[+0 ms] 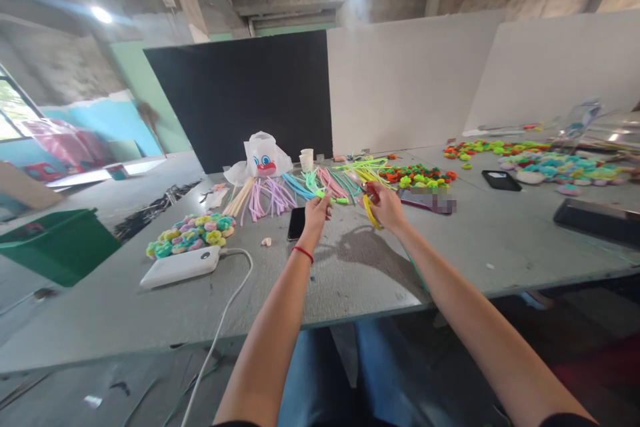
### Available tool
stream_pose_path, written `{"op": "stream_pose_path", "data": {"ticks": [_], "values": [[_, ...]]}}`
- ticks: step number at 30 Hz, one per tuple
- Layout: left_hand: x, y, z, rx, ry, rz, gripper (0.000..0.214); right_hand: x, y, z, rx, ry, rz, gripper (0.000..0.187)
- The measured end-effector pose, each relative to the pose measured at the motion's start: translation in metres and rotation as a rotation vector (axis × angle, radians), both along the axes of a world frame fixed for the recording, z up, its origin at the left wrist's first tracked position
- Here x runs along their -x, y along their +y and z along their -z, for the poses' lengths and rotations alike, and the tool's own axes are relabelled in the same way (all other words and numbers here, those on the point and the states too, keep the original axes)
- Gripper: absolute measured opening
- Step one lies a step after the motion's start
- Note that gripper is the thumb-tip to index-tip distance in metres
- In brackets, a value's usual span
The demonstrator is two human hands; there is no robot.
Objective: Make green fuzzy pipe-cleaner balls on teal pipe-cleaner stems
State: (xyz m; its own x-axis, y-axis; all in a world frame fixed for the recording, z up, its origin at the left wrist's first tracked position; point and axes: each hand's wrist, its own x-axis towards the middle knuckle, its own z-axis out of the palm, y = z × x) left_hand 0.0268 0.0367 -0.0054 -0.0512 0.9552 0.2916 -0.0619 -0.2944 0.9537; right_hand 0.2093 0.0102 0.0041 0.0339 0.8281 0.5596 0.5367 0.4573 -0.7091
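Observation:
My left hand (316, 215), with a red string round its wrist, is closed on a bright green fuzzy stem (321, 193) at the middle of the table. To its right, my right hand (386, 208) grips a hand tool (371, 212) with red and yellow handles; whether it is pliers or scissors cannot be made out. A short green piece (342, 200) shows between the hands. Just beyond them lie fanned bundles of fuzzy stems: purple (270, 199), pink (331, 181) and yellow-green (373, 170). Beside my left hand is a black phone (296, 223).
Fuzzy pompom pieces (193, 235) and a white power bank (181, 269) with a cable lie left. A white bag (263, 155) and paper cups (307, 160) stand behind. Orange and green pieces (420, 177) and a black tray (501, 180) are right. A green bin (60, 247) stands beside the table.

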Motion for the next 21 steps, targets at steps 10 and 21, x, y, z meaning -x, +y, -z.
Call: {"op": "stream_pose_path", "data": {"ticks": [10, 21], "values": [[0.011, -0.001, -0.009, -0.030, -0.255, -0.068, 0.041, -0.010, 0.006, 0.004, -0.077, -0.277, 0.047, 0.033], [0.014, 0.006, -0.006, -0.089, -0.375, -0.258, 0.040, 0.004, -0.008, 0.007, -0.193, -0.169, 0.353, 0.031]]}}
